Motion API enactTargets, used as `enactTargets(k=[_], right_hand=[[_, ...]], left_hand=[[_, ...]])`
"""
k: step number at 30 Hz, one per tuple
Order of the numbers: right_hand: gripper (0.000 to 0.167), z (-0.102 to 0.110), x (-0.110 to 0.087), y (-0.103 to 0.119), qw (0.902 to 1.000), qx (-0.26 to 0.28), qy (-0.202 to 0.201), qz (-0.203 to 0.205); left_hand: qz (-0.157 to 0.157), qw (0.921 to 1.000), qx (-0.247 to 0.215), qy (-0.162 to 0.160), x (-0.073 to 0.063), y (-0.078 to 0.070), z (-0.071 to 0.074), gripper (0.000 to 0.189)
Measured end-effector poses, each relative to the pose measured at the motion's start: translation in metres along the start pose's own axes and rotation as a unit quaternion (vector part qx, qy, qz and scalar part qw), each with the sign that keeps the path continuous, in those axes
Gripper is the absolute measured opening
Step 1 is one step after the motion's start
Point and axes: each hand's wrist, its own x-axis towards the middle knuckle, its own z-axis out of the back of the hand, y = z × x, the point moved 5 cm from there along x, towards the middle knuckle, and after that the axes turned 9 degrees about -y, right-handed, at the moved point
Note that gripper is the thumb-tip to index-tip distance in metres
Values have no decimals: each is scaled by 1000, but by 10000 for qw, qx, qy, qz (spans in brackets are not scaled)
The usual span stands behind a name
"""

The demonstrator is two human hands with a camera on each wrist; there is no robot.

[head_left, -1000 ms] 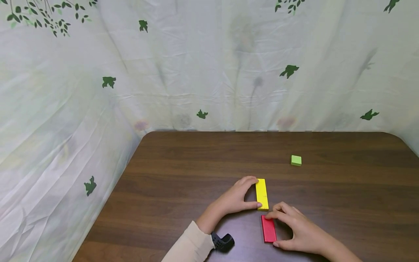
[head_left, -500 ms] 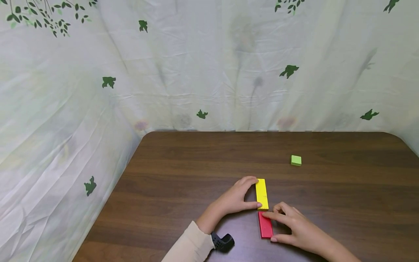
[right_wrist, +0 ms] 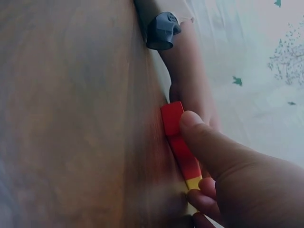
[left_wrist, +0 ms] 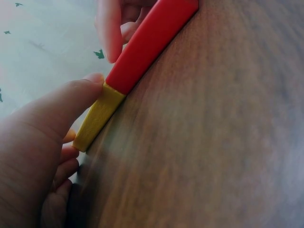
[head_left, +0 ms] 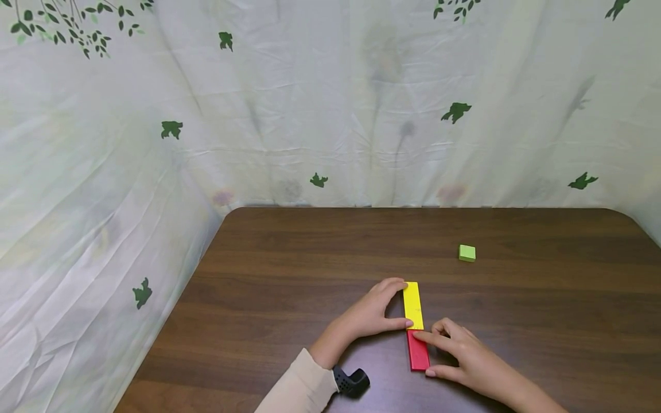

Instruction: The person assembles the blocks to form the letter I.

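Note:
A flat yellow block [head_left: 412, 304] lies lengthwise on the wooden table [head_left: 289, 246], with a flat red block [head_left: 419, 354] end to end at its near side. My left hand [head_left: 369, 312] holds the yellow block from the left, thumb by the near end and fingertips at the far corner. From the right, my right hand [head_left: 472, 360] grips the red block, index finger on its far part and thumb at the near corner. In the left wrist view the red block [left_wrist: 147, 47] meets the yellow block [left_wrist: 99, 118] along a straight seam.
A small light green block [head_left: 467, 253] sits farther back on the table, to the right. Behind the table hangs a pale curtain [head_left: 330, 103] printed with green birds and leaves. A black wrist camera [head_left: 353, 383] juts from the left cuff, close over the table.
The right hand has slid the red block away from the person and slightly left, closing the gap to the yellow block. The left hand and yellow block have stayed in place.

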Motion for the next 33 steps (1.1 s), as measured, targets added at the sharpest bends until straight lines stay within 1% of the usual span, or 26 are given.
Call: enactTargets(k=[10,17,19,23,26,29,33], right_hand=[[54,0,0,1,10000,-19,-83,26],[53,0,0,2,9998,-62,-155,145],[53,0,0,2,9999,-68,-119,104],[53,-1,-1,1,10000,-46,-28,-47],[53,0,-1,1,10000,-46,-82,12],[53,0,0,2,9998,-23,-168,139],[53,1,0,3,9996,52,-188,191]], left_hand=[[-18,10000,-15,-10,0,0,0,67],[-51,10000,2,-40,0,-1,1,65],[-41,9999,-39,-163,0,-1,3,62],[-9,9979,-171,-618,-1,0,7,53],[-13,9957,-262,-884,-1,0,10,49],[-38,9947,-238,-998,-2,-1,12,47],[-45,9948,-112,-1011,-4,-3,12,48]])
